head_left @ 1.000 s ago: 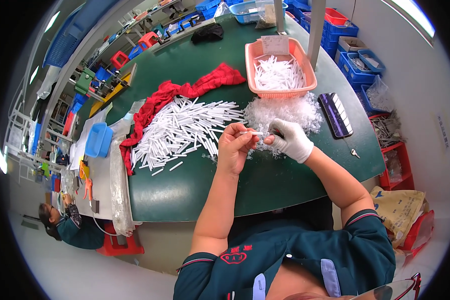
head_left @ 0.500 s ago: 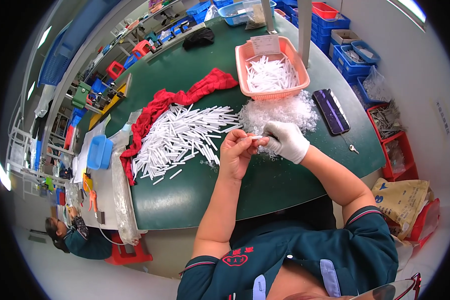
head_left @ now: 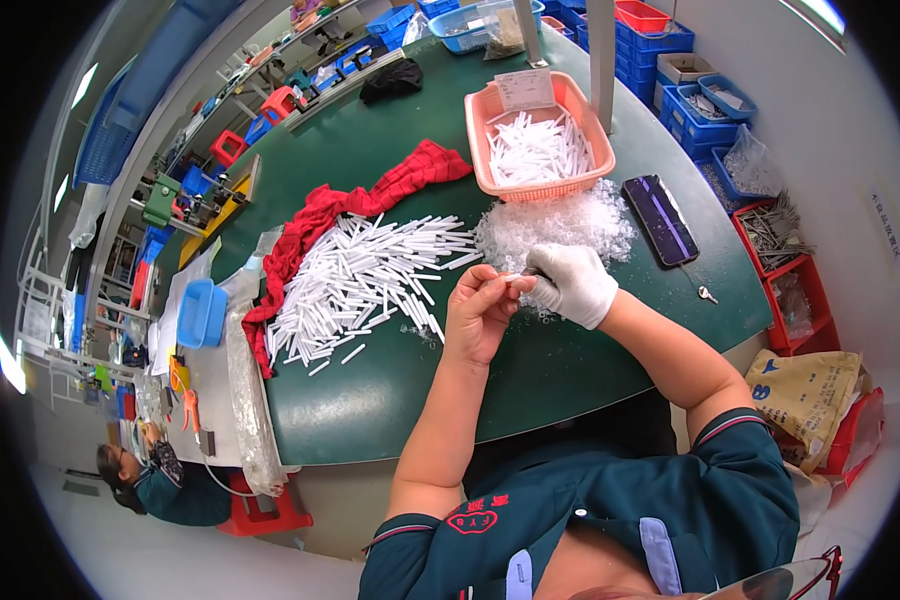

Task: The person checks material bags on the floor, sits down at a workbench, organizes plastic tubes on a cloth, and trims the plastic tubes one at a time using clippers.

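Over the green table, my bare left hand pinches a small white tube between thumb and fingers, which cover most of it. My right hand, in a white glove, meets it at the tube's other end with its fingers closed; what exactly those fingertips grip is hidden. Left of my hands spreads a loose pile of white tubes. Just beyond them lies a heap of clear, curly plastic bits. A pink basket behind that heap holds more white tubes and carries a paper label.
A red cloth curves around the tube pile. To the right are a dark phone and a key. A blue tray sits at the left, near a seated person. Metal posts rise at the back.
The whole view has shifted slightly. My left fingers have closed further around the white tube, so less of it shows. The right hand stays against it.
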`<state>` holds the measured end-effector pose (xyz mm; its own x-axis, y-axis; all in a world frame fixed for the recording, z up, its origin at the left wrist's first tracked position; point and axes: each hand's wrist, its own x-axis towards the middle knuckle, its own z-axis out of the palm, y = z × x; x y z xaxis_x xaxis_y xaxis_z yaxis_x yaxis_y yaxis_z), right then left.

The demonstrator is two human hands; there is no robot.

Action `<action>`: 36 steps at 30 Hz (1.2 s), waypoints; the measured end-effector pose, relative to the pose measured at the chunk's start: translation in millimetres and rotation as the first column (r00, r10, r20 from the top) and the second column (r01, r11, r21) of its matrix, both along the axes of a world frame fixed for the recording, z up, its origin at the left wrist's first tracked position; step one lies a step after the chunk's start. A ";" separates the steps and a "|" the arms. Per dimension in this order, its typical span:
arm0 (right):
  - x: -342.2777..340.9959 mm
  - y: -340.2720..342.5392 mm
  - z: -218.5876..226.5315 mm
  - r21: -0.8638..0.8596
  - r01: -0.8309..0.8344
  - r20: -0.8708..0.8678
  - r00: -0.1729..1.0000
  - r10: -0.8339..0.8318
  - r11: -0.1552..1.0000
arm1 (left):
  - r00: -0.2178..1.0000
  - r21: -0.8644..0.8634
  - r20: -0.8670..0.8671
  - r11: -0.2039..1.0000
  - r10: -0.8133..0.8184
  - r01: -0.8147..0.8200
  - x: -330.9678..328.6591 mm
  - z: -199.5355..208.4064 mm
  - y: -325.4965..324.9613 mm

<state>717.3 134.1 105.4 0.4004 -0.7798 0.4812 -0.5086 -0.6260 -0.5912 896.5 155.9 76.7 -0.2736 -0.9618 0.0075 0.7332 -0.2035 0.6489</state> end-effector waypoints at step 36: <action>4.4 -11.8 -4.3 0.868 -0.297 0.400 0.893 -0.205 0.398 | 0.760 -0.189 0.560 0.944 0.330 -0.271 -0.5 -14.9 6.0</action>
